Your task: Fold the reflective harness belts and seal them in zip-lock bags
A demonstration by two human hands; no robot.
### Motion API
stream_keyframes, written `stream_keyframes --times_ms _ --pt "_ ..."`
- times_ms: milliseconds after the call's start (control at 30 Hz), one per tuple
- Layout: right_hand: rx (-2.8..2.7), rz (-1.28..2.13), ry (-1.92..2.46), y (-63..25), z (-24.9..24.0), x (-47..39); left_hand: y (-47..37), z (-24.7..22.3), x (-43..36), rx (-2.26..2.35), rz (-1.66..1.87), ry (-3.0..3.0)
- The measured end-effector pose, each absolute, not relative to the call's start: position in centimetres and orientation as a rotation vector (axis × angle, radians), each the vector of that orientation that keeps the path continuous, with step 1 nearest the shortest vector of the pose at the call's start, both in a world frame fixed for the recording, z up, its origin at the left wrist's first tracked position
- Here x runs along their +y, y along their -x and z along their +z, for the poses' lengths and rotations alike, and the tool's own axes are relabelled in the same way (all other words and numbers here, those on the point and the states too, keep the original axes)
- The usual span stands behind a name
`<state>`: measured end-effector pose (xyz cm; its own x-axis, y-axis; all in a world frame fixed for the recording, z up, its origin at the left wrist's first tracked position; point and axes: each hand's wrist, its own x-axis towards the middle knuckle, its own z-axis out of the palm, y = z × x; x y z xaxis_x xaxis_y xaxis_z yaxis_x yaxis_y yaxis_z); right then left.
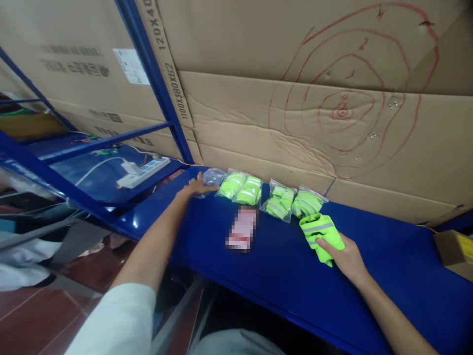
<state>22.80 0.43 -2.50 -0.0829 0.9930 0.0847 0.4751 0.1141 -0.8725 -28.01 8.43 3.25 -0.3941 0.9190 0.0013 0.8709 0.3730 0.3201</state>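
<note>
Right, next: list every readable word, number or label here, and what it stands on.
"1100X380X62": black print on the tall brown cardboard strip.
"120X40": same strip, higher, running out of frame.
"2": red, within the hand-drawn red rings on the large brown cardboard sheet.
Unreadable: blurred print on the left brown cardboard panel, white rectangular label and other red marks; pink rectangular item, pixelated.

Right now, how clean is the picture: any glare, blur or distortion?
Head view: pixelation hides the details of the pink item; head view: a small glint shows on the blue tabletop toward its left end; head view: the far-left clutter looks smeared; head view: the right hand and its fluorescent bundle stay readable, slightly soft.
</note>
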Motion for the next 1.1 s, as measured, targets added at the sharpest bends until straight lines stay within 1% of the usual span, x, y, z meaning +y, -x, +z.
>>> stream_keyframes --times_ms 133,267,333,433,533,667,800,1000,1100 --pt "-1.61 1.004 1.455 -22.7 -3.2 0.1 29.9 1.6 6.2 2.465 0.388 -1.664" --pt "-1.398 1.257 1.399 -21.9 -2.7 -0.8 29.2 2.4 1.1 2.453 0.477 -1.923" --pt "-1.309 1.42 1.323 -21.7 -2.2 -1.4 27.0 3.2 -1.8 2.254 0.669 -2.325" --pt "-1.249 1.605 1.172 -21.7 -1.5 -2.3 21.6 4.2 -5.7 1.908 0.61 -2.761" --pt "-1.273 1.739 1.027 -21.6 -1.2 -3.0 15.6 4.2 -7.9 1.568 0.507 -2.957" --pt "-1.401 1.861 0.969 -21.6 -0.6 -3.3 10.7 3.9 -8.4 1.412 0.561 -3.007" --pt "-1.6 1.798 1.004 -22.1 0.4 -2.9 9.4 3.8 -8.1 1.372 0.521 -3.097" --pt "-2.044 1.426 1.129 -22.4 1.0 -3.3 7.5 2.9 -8.0 1.382 0.289 -3.087" --pt "-2.139 1.334 1.143 -22.2 1.1 -3.5 5.8 1.9 -7.2 1.446 0.242 -3.037"
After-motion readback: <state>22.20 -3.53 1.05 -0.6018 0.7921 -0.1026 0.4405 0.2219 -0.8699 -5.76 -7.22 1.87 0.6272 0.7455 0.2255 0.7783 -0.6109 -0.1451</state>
